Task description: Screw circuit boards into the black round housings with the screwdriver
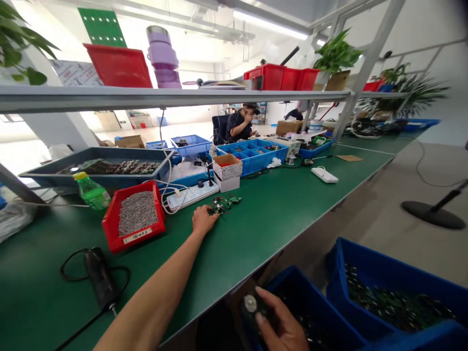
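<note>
"What's closest to you on the feed?"

"My right hand (283,324), low in view off the table's edge. Its thumb and fingers are closed on a dark piece (252,317) with a silvery disc at one end. Just beyond is a blue bin (321,302) of dark parts; to its right, a second blue bin (395,263) holds green boards."

"And on the table?"

"Nearest on the green worktable (256,234) I have a black corded tool (98,278) lying left of my forearm. Past it, my left hand (203,220) reaches out, fingers bent against a small cluster of wired circuit boards (221,205). I can't tell from here whether they pinch one or merely touch."

"What's around that cluster?"

"To its left, a red bin (113,234) full of small grey parts (139,212), with a green bottle (91,192) beside it. Just behind the boards I see a white power strip (192,196) and a small open box (227,170)."

"Farther off?"

"A divided blue tray (263,168), then a seated co-worker (237,126), one hand raised to the face."
</note>
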Demonstrator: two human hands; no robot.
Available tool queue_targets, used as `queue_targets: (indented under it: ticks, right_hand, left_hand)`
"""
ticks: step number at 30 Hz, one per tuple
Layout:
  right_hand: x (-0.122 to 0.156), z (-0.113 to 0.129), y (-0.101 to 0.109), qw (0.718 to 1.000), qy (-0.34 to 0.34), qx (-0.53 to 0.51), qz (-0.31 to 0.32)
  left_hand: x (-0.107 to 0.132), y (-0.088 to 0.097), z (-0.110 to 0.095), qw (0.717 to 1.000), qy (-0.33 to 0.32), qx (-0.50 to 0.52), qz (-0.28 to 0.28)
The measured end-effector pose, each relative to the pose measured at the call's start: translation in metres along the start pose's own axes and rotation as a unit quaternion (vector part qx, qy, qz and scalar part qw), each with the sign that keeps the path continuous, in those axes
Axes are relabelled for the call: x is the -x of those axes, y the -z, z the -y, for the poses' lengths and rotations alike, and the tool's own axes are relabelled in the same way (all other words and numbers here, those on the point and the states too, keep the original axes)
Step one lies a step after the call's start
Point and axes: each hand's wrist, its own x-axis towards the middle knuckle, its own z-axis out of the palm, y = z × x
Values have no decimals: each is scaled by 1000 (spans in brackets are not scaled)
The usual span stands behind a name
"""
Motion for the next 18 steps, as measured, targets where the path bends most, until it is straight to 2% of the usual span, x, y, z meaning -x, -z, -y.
queue_targets:
  ticks: [1,2,5,8,10,13,16,18]
  right_hand:
    - [-11,12,-21,997,39,2,60]
    - [-20,23,-41,994,64,9,90]
    - [-42,44,-89,984,100,70,132]
    - [-55,44,-119,968,116,166,146]
    - [-62,39,-129,958,123,211,149]
    - [-70,40,-131,956,141,217,141]
    - [-71,55,-124,971,152,146,112]
    - [-67,68,-121,982,121,75,124]
  left_hand:
    - [5,5,4,1000,1,5,0]
    - [11,10,9,1000,0,11,1]
    - [33,27,25,999,-6,29,12]
    - [51,47,42,999,-4,36,14]
    - [59,63,52,999,-3,39,5]
    - [71,91,62,999,-3,46,-13]
    - [94,117,66,996,12,81,-23]
    - [117,128,65,983,20,174,-45]
